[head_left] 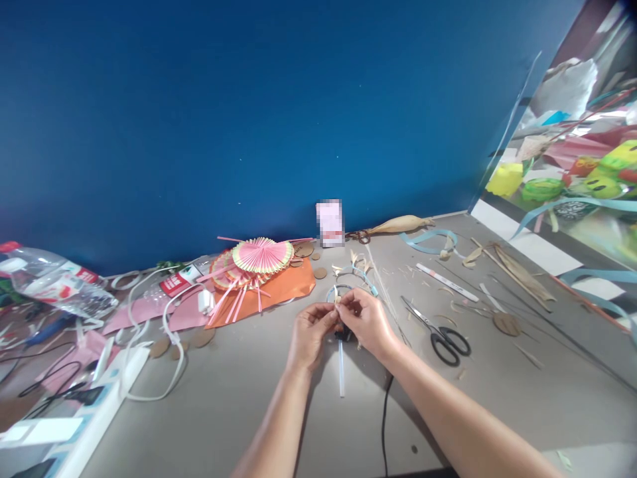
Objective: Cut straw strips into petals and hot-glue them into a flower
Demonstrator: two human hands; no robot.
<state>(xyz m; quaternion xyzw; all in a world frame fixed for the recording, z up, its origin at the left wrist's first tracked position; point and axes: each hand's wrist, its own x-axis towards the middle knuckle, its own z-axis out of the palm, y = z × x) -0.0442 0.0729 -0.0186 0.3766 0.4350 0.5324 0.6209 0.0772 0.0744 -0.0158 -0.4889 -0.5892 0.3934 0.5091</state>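
Note:
My left hand (313, 332) and my right hand (365, 318) meet over the middle of the table. Thumbs and fingertips of both are pinched together on a small pale piece (337, 300), too small to name. Just behind them lies a ring wrapped in light blue ribbon (372, 287), with pale dried husk bits standing on its far edge. Below the fingers a dark tool, probably a glue gun (343, 334), is mostly hidden. A translucent glue stick (341, 375) points from it toward me, and a black cord (385, 418) runs nearby.
Black-handled scissors (445, 342) lie open-bladed at right, near a white marker-like stick (446, 283) and dried husks (527, 275). Pink paper fans (263, 255) rest on orange paper (293, 285) at left. A white power strip (107, 398) and plastic bottles (64, 279) stand farther left. A blue wall (279, 119) closes the back.

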